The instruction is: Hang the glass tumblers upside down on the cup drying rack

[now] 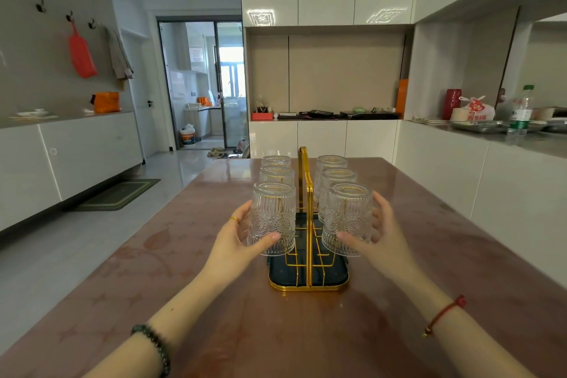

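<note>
Glass tumblers, six in all, are seen hanging upside down on the cup drying rack [307,242], three in a row on the left of its tall gold handle and three on the right. The rack, a gold wire frame over a dark tray with a gold rim, is set on the pinkish glossy table [122,285], about midway across it. The near left tumbler [272,218] is cupped by the left hand [237,242], with the thumb laid across its lower front near the rim and the fingers wrapped round its left side; a gold ring is worn on one finger. The near right tumbler [348,218] is cupped likewise by the right hand [380,236], thumb on the lower front, fingers curved round the right side. Both hands are closed loosely about their glasses rather than spread flat. The middle left tumbler [276,176], far left tumbler [276,161], middle right tumbler [337,178] and far right tumbler [331,163] are left untouched behind them. A dark bead bracelet [153,347] is worn on the left wrist and a red cord [445,313] on the right
</note>
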